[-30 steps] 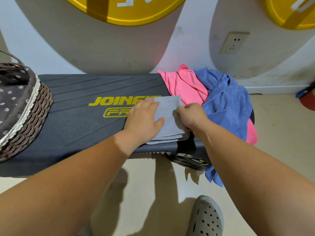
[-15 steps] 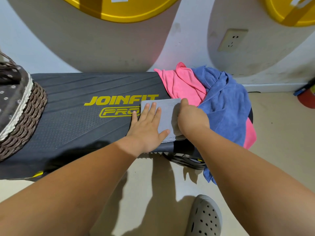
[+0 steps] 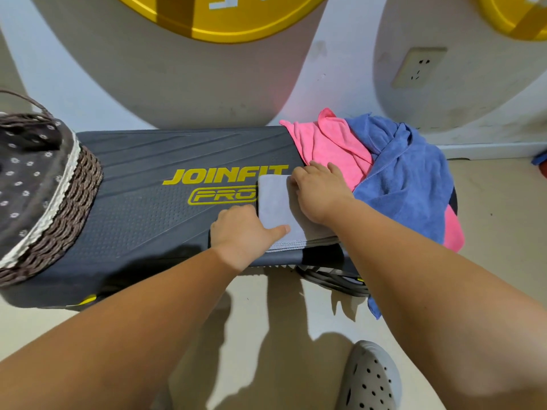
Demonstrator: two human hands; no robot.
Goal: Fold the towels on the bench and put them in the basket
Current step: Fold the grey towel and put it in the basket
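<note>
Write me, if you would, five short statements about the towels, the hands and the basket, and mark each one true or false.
1. The grey towel lies folded on the bench, covering part of the yellow lettering. True.
2. The grey towel lies inside the basket. False: it is on the bench, and the basket stands at the bench's left end.
3. The left hand and the right hand both touch the grey towel. True.
4. The pink towel and the blue towel are neatly folded. False: they lie crumpled in a heap at the right end.
5. Part of the blue towel hangs over the bench's near edge. True.
</note>
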